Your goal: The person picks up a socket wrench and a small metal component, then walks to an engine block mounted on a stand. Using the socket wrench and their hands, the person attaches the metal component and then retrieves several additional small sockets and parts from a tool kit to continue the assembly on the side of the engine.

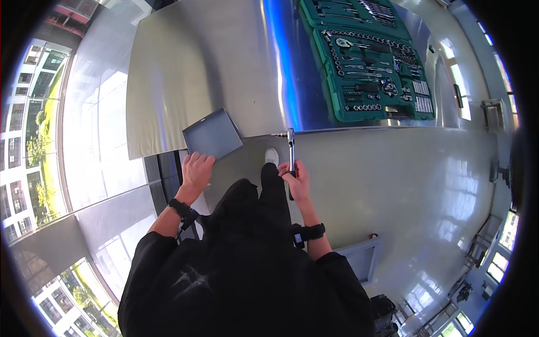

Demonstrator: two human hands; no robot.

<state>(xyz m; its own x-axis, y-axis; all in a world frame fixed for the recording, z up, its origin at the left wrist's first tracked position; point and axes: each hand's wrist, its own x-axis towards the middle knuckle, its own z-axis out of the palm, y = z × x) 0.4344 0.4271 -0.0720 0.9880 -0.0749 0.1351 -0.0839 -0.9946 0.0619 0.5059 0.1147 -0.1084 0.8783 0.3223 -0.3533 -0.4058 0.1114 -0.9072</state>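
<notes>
The ratchet (291,150) stands out at the table's near edge, its silver head level with that edge in view and its black handle pointing back from the table (185,67). A short piece juts left from the head along the table's edge; whether it touches the metal I cannot tell. The right hand (297,181) grips the ratchet, fingers closed around the handle, just off the table's near side.

Left of the ratchet, a grey tray (213,133) overlaps the table's near edge, set at an angle to it, its near part jutting past. The left hand (196,171) is at the tray's near rim, outside the table's edge, with fingers bent; whether it clamps the rim or only rests there I cannot tell.

On the table's right part lies a green case (333,92), open, holding rows of sockets (362,108), another ratchet (359,45) and, in its far half, a set of wrenches (379,12).

On the table's near side, a white shoe (272,156) shows on the floor (404,185), and farther back from the table is a grey frame (375,261). Windows (39,112) stand beyond the table's left end.
</notes>
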